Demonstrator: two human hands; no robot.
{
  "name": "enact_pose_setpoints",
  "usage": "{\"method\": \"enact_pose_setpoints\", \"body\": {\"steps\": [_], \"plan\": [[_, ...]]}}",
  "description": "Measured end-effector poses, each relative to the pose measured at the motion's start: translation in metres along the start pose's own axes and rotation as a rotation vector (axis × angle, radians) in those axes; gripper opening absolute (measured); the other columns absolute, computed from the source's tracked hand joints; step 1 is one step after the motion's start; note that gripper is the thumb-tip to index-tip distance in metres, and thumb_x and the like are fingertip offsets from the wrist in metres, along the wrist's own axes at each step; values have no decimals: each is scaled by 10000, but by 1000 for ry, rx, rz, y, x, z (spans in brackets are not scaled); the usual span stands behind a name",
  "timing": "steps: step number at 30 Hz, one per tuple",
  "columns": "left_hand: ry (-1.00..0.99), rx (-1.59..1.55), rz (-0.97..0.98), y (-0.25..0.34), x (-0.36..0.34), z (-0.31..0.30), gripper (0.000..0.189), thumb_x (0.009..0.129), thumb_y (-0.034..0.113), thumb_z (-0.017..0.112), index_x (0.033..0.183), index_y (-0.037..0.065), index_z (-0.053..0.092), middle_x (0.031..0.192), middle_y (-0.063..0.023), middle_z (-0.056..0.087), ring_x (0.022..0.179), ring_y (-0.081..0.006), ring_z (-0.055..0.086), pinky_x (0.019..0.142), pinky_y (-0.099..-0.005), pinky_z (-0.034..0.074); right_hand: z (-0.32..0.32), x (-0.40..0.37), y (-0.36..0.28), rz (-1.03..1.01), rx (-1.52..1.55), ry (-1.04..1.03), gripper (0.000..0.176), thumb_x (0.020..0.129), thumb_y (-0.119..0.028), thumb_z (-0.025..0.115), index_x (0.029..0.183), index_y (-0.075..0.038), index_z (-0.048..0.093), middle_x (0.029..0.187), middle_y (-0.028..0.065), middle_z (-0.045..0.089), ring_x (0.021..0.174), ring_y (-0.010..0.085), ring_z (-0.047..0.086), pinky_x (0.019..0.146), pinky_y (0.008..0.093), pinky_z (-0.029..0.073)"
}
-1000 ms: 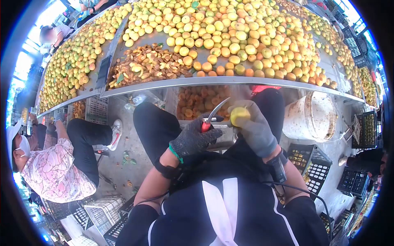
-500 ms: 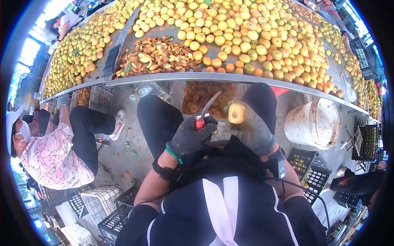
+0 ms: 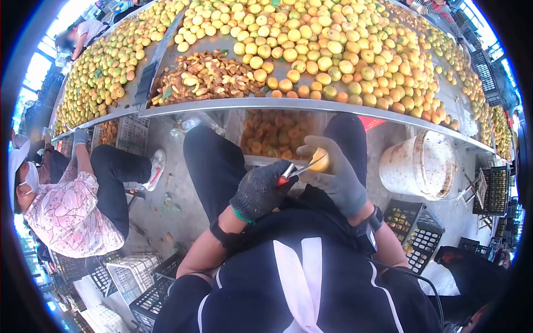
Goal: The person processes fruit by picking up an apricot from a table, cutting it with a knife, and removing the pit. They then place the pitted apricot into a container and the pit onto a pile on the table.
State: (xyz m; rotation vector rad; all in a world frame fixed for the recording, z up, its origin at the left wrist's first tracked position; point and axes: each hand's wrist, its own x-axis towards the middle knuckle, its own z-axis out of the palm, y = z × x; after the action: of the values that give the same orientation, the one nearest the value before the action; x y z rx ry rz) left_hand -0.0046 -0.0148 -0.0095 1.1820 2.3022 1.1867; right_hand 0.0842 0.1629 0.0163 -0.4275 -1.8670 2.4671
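Table (image 3: pixel 212 43) at 12 o'clock, heaped fruit (image 3: pixel 333 50) on it. White bucket (image 3: pixel 413 168), 3 o'clock. Right hand (image 3: pixel 345 183) pinching, left hand (image 3: pixel 260 190) wrapped round red-handled knife (image 3: pixel 285 176); blade across right's yellow fruit (image 3: pixel 319 155), just off centre toward 3 o'clock.

A: What covers your hands, mid-frame?
B: Your left hand (image 3: pixel 266 187) wears a black knitted glove (image 3: pixel 252 201) edged in green; your right hand (image 3: pixel 345 186) wears a plain grey glove (image 3: pixel 351 195).
A: And your wristbands (image 3: pixel 223 235)?
B: Both dark. You also have a black cable (image 3: pixel 428 282) at lower right.
A: Your clothes?
B: Your dark top (image 3: pixel 239 288), lower centre, has white piping (image 3: pixel 391 305) and two pale strips (image 3: pixel 292 283); your trousers (image 3: pixel 211 154) are black.
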Motion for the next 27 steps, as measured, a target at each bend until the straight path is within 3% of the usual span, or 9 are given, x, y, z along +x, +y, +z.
{"method": "enact_pose_setpoints", "body": {"steps": [3, 9, 12, 20, 24, 26, 27], "plan": [[-28, 57, 0, -1, 0, 5, 161, 849, 159, 656, 991, 91, 619, 806, -182, 645, 793, -384, 642, 664, -438, 509, 2, -3, -1, 33, 79, -16, 691, 757, 19, 770, 1346, -45, 415, 1271, 101, 528, 1135, 136, 521, 953, 253, 461], [-98, 17, 8, -2, 4, 9, 169, 831, 127, 652, 986, 72, 611, 865, -202, 638, 851, -410, 627, 700, -447, 512, 2, 0, 13, -147, 126, -25, 679, 725, 96, 728, 1324, -48, 442, 1286, 95, 529, 1211, 165, 500, 1013, 274, 426], [-162, -52, -25, -5, 6, 14, 170, 830, 103, 640, 993, 73, 604, 872, -207, 637, 850, -419, 625, 705, -452, 511, -1, 1, 13, -214, -61, -39, 664, 731, 95, 717, 1321, -41, 444, 1298, 98, 524, 1230, 189, 501, 1018, 282, 426], [-130, -28, -79, -21, 9, 27, 191, 838, 86, 621, 1023, 64, 582, 879, -216, 646, 865, -415, 635, 721, -459, 518, 2, 10, -1, -89, 235, 15, 863, 785, 81, 688, 1500, -37, 220, 1307, 144, 513, 1097, 156, 529, 956, 292, 464], [-50, -62, -35, -16, 11, 26, 204, 846, 110, 627, 1038, 65, 574, 874, -218, 650, 858, -412, 641, 708, -465, 518, 13, 11, 15, -163, 200, 14, 802, 809, 57, 687, 1476, -50, 255, 1310, 142, 510, 1123, 158, 527, 944, 291, 471], [-133, 49, -149, -17, 14, 26, 225, 865, 147, 622, 1071, 70, 572, 885, -222, 657, 858, -410, 646, 702, -470, 519, 14, 19, 26, -211, 541, 133, 689, 818, 61, 679, 1415, -67, 360, 1323, 130, 505, 1163, 175, 523, 958, 292, 467], [-131, 49, -152, -17, 15, 29, 225, 865, 147, 622, 1071, 70, 572, 885, -222, 657, 858, -410, 646, 702, -470, 519, 12, 20, 30, -209, 541, 130, 689, 818, 61, 679, 1415, -67, 360, 1323, 130, 505, 1163, 175, 523, 958, 292, 467]]}}
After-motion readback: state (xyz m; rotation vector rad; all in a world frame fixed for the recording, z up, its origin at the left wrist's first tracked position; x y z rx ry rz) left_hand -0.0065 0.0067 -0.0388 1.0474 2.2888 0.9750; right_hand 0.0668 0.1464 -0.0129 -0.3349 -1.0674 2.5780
